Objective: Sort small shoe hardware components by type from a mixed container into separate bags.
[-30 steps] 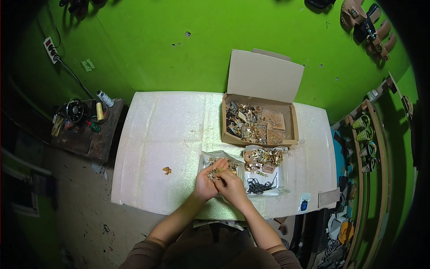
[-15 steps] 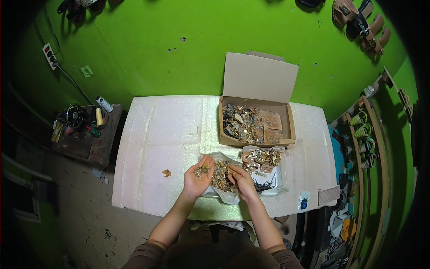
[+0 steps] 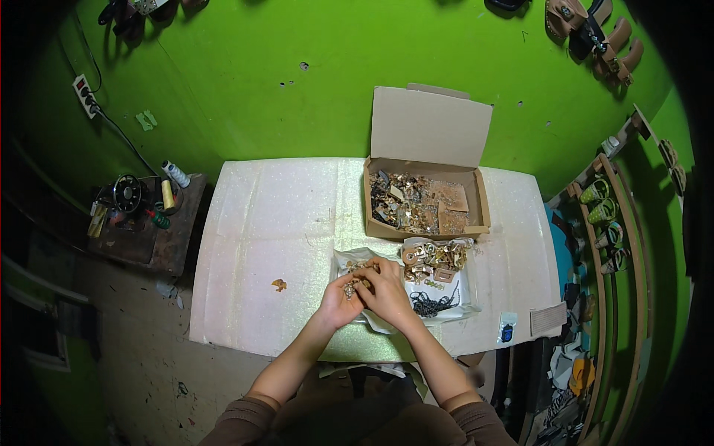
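My left hand [image 3: 336, 307] is cupped palm up, with small gold and silver metal pieces [image 3: 349, 288] in it. Over that palm bends my right hand [image 3: 388, 295], its fingertips curled down among the pieces; what they pinch is hidden. Both hands are above an opened plastic bag [image 3: 343, 259] of similar metal bits, now mostly covered by the hands. Close on the right, a white tray [image 3: 466, 293] holds gold buckles and ornaments [image 3: 435, 260] and a dark bead chain [image 3: 431, 303].
Behind the tray stands an open cardboard box [image 3: 431, 126] full of small metal fittings. A gold scrap [image 3: 279, 285] lies on the pale sparkly table cover [image 3: 253, 223]. A small blue packet [image 3: 506, 327] and a card [image 3: 548, 320] lie near the right edge. A sewing machine [image 3: 126, 195] stands left.
My right hand has moved left from the bag onto my left palm. My left hand has shifted slightly right and curled more, uncovering more of the tray.
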A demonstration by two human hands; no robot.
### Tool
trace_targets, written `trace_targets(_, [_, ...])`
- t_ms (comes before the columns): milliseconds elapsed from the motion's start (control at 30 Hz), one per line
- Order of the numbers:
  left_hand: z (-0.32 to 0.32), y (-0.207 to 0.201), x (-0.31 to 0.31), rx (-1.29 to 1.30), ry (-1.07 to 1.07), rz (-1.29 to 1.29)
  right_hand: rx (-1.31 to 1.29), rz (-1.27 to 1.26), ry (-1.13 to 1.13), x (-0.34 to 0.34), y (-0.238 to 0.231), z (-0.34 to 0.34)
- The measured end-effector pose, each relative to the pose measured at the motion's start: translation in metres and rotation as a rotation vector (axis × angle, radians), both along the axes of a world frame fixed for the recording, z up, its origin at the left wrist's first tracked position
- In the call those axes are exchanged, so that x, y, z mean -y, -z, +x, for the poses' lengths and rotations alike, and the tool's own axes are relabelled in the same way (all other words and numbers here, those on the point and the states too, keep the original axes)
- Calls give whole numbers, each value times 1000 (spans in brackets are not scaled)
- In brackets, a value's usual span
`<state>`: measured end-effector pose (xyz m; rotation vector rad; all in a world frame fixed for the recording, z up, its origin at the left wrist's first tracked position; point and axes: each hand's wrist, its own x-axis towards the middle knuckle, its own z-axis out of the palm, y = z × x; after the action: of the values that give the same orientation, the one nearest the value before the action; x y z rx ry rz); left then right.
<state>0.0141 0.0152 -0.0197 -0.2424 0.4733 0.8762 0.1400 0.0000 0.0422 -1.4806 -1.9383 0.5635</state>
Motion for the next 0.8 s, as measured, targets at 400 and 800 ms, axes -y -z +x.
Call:
trace_targets(400, [-6,-10,2,65,-40,36,-259,-78,56,-19,16,20])
trace_targets(800, [-2,-5,-6,-4,22,214,84,-84,-36,0,22,-2])
